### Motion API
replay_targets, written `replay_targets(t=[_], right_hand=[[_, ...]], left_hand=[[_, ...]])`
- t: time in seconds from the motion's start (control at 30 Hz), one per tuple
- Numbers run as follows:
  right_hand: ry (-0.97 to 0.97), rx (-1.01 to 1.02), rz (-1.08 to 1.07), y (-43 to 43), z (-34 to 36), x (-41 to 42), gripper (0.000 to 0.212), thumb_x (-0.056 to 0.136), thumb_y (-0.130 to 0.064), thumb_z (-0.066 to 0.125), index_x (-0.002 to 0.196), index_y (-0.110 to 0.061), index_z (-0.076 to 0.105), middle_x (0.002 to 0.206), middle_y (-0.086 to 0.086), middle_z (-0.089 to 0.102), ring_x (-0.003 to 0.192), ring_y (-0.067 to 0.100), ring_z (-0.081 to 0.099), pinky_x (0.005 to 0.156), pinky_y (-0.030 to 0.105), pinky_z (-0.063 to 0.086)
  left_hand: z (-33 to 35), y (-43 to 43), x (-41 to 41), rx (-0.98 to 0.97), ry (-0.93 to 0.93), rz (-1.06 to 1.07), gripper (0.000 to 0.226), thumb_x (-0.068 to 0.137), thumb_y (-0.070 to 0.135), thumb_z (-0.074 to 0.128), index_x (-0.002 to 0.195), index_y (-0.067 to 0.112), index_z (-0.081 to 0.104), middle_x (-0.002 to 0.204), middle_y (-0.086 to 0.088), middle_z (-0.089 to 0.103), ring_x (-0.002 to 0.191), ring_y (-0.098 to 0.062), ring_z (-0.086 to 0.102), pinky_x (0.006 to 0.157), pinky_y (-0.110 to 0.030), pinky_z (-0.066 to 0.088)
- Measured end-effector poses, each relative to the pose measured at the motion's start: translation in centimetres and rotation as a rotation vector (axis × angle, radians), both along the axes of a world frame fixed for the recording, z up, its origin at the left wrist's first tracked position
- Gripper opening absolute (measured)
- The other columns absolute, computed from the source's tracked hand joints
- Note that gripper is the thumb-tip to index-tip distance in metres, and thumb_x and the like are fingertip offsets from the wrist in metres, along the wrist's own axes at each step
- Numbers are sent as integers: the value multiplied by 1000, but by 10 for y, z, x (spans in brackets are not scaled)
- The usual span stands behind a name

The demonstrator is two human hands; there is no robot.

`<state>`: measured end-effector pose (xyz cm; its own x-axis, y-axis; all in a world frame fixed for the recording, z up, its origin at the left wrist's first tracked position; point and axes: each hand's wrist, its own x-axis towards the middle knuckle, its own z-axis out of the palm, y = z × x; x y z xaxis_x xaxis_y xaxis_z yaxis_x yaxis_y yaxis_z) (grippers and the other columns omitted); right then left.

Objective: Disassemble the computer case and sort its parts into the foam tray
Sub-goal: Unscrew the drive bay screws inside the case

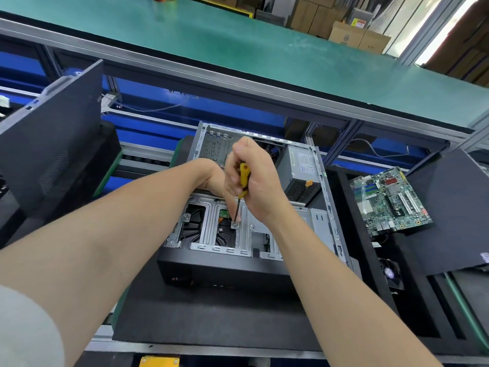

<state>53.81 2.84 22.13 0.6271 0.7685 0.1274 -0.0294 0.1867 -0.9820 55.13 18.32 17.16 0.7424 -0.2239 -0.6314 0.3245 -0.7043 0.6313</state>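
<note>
With right hand (258, 188) gripping the screwdriver (244, 176) on a case screw (234, 224) and left hand (211, 178) hold hidden, a tilted tip could slip

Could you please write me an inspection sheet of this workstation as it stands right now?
Surface: black foam tray under the case, on a metal-framed line.
Job's things: open computer case lying on its side, power supply inside; motherboard and fan already out, on the right.
Clutter: dark side panel propped at the left.
Hands: right hand grips a yellow-handled screwdriver, tip on a bracket screw; left hand behind it, fingers mostly hidden.
Cables: white cable beneath the shelf.
Surroundings: green bench top, cardboard boxes beyond.
</note>
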Motion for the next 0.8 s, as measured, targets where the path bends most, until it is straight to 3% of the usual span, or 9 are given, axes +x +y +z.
replay_targets(t=[0.07,0.1,0.23,0.33,0.4,0.53,0.63,0.73,0.8], right_hand=[[-108,-35,-199,1,-2,-7,33,106,-27,54,80,-8,54,66,16,54,52,25,50,52,30,44],[-112,-42,-270,3,-3,-9,37,109,-31,55,82,-6,60,69,13,58,54,24,54,54,28,47],[-18,-47,-357,8,-5,-12,52,114,-43,40,89,-5,66,67,7,52,50,20,41,49,34,32],[-10,-31,-361,7,-4,-6,55,114,-47,35,83,-12,63,62,1,45,48,16,35,47,30,28],[-10,-34,-368,4,-4,-2,55,113,-50,35,80,-15,63,62,0,45,48,15,35,44,28,29],[16,-45,-343,-1,-2,6,54,110,-55,40,78,-19,63,61,1,45,46,16,34,47,30,27],[-284,-288,-318,-7,4,14,42,101,-54,60,70,-24,63,58,-10,48,52,13,39,55,32,34],[-718,-743,-53,-15,13,25,30,89,-35,74,70,-14,65,59,-8,54,56,13,45,56,33,40],[-880,-1117,211,-17,18,26,25,85,-31,78,81,-7,72,72,-1,70,67,21,62,63,40,52]], left_hand=[[6,-2,3,165,40,-122,59,33,73,88,88,54,76,100,34,69,127,-25,54,93,-30,46],[5,-2,4,199,40,-127,48,39,73,84,79,51,74,96,35,67,123,-21,52,90,-27,43],[4,-6,0,176,155,-119,70,46,62,88,107,35,65,144,3,48,136,-24,38,119,-48,29],[3,-8,2,138,201,-132,113,54,63,88,150,21,45,166,-1,28,152,-24,22,124,-49,19],[4,-7,0,159,182,-123,126,55,64,87,159,21,30,168,3,18,155,-21,14,125,-47,15],[4,-6,-1,127,74,-148,102,69,50,89,152,19,40,159,3,40,148,-19,33,124,-43,23],[5,-7,-3,75,52,-186,86,78,42,86,150,20,45,155,4,48,144,-19,41,120,-39,29],[9,-6,-4,149,60,-164,108,72,63,81,157,16,33,160,0,37,144,-19,34,118,-40,26],[11,-6,-4,161,79,-75,91,77,67,64,146,11,47,132,-15,56,117,-30,50,114,-48,31]])
